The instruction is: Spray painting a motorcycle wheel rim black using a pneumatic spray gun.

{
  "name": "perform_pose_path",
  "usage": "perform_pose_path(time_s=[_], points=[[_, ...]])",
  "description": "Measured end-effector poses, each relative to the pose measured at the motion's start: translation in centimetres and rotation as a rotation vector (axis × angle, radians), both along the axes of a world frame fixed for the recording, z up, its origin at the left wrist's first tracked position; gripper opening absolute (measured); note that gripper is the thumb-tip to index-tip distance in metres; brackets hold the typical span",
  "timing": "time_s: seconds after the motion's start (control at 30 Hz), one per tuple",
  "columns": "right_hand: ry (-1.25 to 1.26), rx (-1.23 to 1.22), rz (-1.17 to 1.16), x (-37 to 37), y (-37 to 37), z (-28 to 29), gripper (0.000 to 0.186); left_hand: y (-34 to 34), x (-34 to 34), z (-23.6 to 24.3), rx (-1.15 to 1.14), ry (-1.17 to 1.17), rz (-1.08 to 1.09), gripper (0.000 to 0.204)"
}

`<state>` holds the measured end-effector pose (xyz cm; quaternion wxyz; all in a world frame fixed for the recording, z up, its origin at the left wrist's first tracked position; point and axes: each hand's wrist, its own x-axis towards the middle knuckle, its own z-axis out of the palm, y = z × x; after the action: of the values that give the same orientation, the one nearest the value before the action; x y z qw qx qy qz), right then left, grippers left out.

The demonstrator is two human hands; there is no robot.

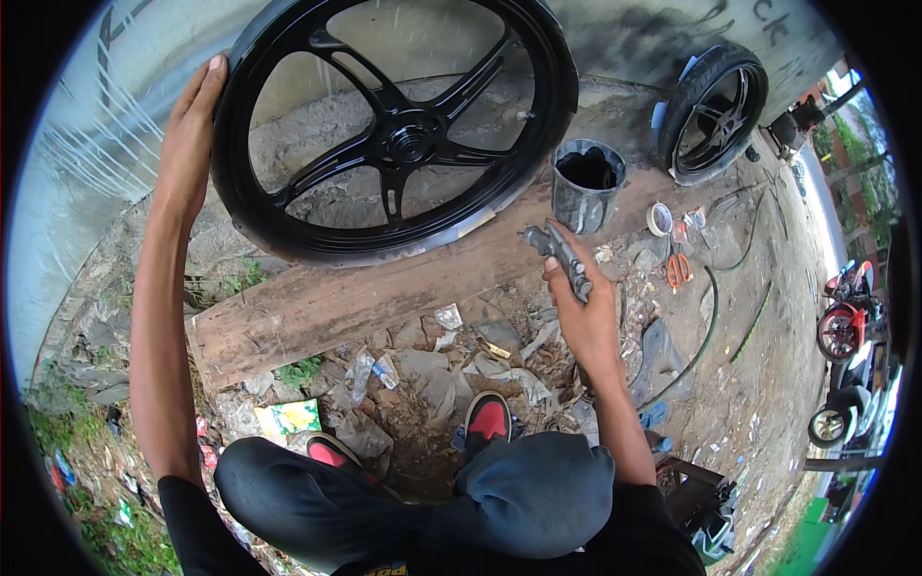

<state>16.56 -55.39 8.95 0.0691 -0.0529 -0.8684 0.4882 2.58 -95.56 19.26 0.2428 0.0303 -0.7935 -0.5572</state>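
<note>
A large glossy black motorcycle wheel (411, 144) stands on edge on a wooden plank (288, 322), leaning against the wall; its rim has worn, paler patches along the bottom. My left hand (192, 125) grips the left side of that rim, fingers laid along its edge. In my right hand (588, 307) is a small metal spray gun (569, 259), held low at the wheel's right side. The gun's nozzle end points left, apart from the rim. Just behind my right hand a stained grey bucket (584, 204), dark inside, stands on the plank.
A smaller tyred wheel (678, 108) with masking pieces leans on the wall at right. Nearby lie a tape roll (667, 221), orange-handled scissors (678, 271) and a dark hose (709, 322). Litter and rubble surround my shoes (490, 419). Motorcycles (843, 331) stand far right.
</note>
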Motion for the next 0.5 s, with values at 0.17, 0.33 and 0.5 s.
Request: perform_pose_path(time_s=[0.17, 0.33, 0.5], points=[[0.121, 0.04, -0.068, -0.1, 1.3, -0.5, 0.042, 3.4, -0.1, 1.2, -0.094, 0.053, -0.085, 0.072], [0.156, 0.078, -0.165, -0.9, 3.4, 0.0, 0.042, 8.6, 0.7, 4.2, -0.23, 0.074, -0.213, 0.056], [0.193, 0.022, -0.264, -1.5, 4.2, 1.1, 0.042, 13.7, 0.4, 8.1, -0.542, -0.002, -0.31, 0.061]])
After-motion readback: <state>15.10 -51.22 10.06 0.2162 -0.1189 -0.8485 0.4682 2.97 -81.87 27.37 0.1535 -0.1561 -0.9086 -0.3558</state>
